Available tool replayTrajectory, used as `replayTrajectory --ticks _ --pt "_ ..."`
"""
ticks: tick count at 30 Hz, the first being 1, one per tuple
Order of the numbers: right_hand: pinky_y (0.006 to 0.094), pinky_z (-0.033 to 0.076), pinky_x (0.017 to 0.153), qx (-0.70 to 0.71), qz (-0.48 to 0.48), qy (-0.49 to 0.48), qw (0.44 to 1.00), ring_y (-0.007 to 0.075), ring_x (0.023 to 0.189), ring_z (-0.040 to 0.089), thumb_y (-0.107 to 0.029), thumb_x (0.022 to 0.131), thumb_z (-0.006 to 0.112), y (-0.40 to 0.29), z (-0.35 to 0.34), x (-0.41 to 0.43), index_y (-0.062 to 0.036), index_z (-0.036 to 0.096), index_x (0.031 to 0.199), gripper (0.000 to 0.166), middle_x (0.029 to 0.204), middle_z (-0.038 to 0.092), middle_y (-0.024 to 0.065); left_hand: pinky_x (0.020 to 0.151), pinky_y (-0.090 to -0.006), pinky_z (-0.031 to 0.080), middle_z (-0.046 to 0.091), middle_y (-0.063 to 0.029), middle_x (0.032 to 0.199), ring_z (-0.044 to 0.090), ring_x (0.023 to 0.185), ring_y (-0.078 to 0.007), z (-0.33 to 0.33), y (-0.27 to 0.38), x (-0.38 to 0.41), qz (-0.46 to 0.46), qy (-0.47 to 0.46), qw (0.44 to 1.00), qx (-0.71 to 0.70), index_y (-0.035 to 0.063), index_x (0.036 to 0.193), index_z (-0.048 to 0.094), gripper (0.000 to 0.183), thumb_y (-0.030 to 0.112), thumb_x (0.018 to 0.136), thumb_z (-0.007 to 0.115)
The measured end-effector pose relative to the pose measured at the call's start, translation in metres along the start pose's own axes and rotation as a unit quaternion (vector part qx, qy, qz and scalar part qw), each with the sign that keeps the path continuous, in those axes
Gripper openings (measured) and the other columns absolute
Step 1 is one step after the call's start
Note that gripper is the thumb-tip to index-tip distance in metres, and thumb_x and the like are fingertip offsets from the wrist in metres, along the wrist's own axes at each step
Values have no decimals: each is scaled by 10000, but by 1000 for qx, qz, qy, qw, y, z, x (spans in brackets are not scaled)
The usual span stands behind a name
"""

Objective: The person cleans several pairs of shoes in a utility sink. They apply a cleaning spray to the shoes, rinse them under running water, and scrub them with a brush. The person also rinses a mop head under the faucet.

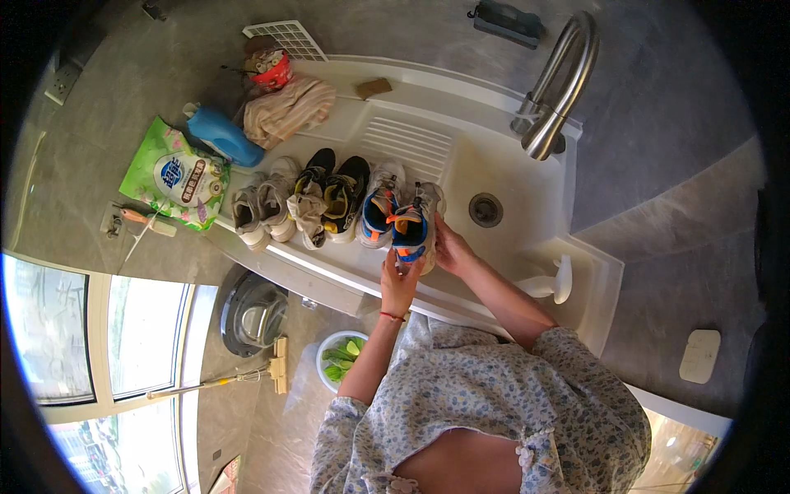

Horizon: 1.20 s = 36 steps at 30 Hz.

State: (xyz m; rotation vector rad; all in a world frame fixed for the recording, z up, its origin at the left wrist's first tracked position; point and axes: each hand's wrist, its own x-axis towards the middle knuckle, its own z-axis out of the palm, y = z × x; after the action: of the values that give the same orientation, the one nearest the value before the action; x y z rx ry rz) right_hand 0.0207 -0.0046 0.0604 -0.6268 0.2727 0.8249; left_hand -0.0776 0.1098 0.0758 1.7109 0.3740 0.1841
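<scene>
My left hand (pixel 399 279), with a red cord at the wrist, grips the heel of a blue, orange and grey sneaker (pixel 410 228). My right hand (pixel 452 247) holds the same sneaker along its sole side. That sneaker is at the right end of a row of shoes on the white sink's ledge, beside the basin. Its matching sneaker (pixel 376 213) stands just left of it. Further left are a pair of black and yellow shoes (pixel 342 194), with a crumpled light cloth (pixel 308 213) on one, and a pair of greyish-white shoes (pixel 271 207).
A steel faucet (pixel 571 92) arches over the basin with its drain (pixel 486 210). A white spray bottle (pixel 549 284) lies at right. At left are a green detergent bag (pixel 179 173), a blue bottle (pixel 225 136), a striped cloth (pixel 290 111) and a red bowl (pixel 271 74).
</scene>
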Motion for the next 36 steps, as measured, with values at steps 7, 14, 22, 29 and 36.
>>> replayTrajectory --ticks 7,14,22,29,36 --pt "235 422 581 -71 45 99 991 101 617 487 -344 891 399 0 1 8 -93 521 873 280 734 540 27 710 -314 453 481 -153 1062 505 934 -225 -13 13 -4 142 124 953 237 -24 1165 363 637 211 679 701" --pt "209 391 479 -163 20 93 982 78 568 475 -333 898 346 -15 18 39 -126 515 848 271 708 528 -1 703 -293 441 490 -145 1047 498 917 -227 -18 0 33 175 124 961 176 -15 1178 356 646 169 670 709" --pt "254 480 586 -526 60 119 840 134 680 594 -495 856 324 -62 33 57 -34 537 850 508 783 605 70 731 -357 426 530 -162 962 517 871 -306 -9 9 73 236 143 932 235 -14 1096 420 552 167 651 693" --pt "250 446 732 -379 -207 161 888 146 831 567 -326 884 433 -40 -11 -65 -9 483 1025 351 966 560 88 809 -419 365 476 -175 990 449 929 -351 14 -6 40 178 160 939 246 -15 1073 403 575 242 647 691" --pt "252 452 649 -567 -114 246 778 131 760 573 -215 857 491 -20 -98 -225 -13 544 920 218 790 595 77 873 -395 345 451 -200 1092 426 1022 -349 16 5 49 178 146 932 281 -47 1221 284 884 330 571 750"
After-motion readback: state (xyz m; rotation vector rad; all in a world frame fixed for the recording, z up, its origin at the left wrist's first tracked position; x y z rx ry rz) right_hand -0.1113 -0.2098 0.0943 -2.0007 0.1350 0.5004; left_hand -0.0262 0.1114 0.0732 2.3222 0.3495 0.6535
